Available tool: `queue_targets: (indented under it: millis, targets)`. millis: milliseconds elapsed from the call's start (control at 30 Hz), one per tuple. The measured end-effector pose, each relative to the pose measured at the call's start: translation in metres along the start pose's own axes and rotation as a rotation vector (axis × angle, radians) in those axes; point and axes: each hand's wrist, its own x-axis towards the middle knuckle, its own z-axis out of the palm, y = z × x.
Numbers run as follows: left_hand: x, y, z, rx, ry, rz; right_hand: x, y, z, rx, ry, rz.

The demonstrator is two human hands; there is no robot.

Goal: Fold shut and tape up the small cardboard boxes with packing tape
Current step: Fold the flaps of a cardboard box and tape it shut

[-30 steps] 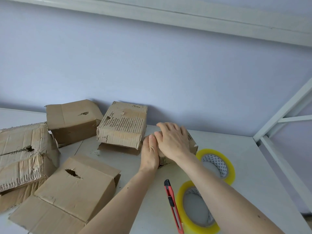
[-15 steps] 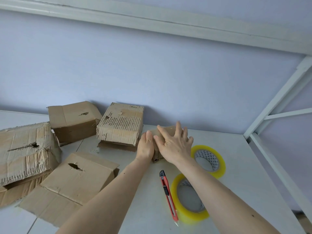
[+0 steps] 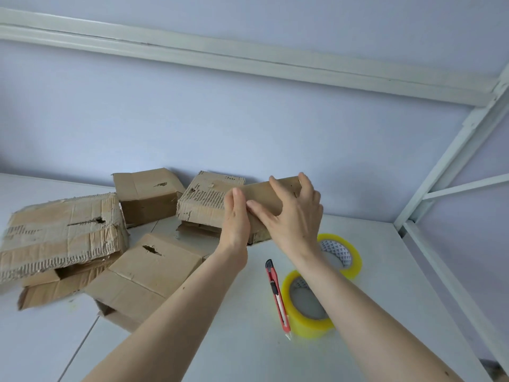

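Both hands hold the small cardboard box (image 3: pixel 264 199) tilted above the table (image 3: pixel 385 285), left hand (image 3: pixel 237 219) flat against its side, right hand (image 3: pixel 294 213) curled over the top; it looks light, crushable, best gripped by its edges

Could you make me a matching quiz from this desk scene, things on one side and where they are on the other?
Things:
1. small cardboard box
2. red utility knife
3. nearer tape roll
4. large torn box

Places:
A. far left of the table
B. held between both hands
C. lying just left of a tape roll
D. under the right forearm

Pairs: 1-B, 2-C, 3-D, 4-A
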Motion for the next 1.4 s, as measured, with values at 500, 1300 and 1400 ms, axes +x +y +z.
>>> queue_targets:
  millis: [500, 1300, 1400]
  targets:
    - [-0.129, 0.024, -0.072, -0.144, 0.053, 0.067, -0.101, -0.067, -0.037, 0.377, 0.055, 0.015]
    - [-0.198, -0.03, -0.127, -0.013, 0.048, -0.604, -0.155, -0.017, -0.05, 0.613, -0.449, 0.301]
    - [-0.194, -0.025, -0.115, 0.326, -0.062, -0.423, -0.154, -0.006, -0.033, 0.55, -0.486, 0.297]
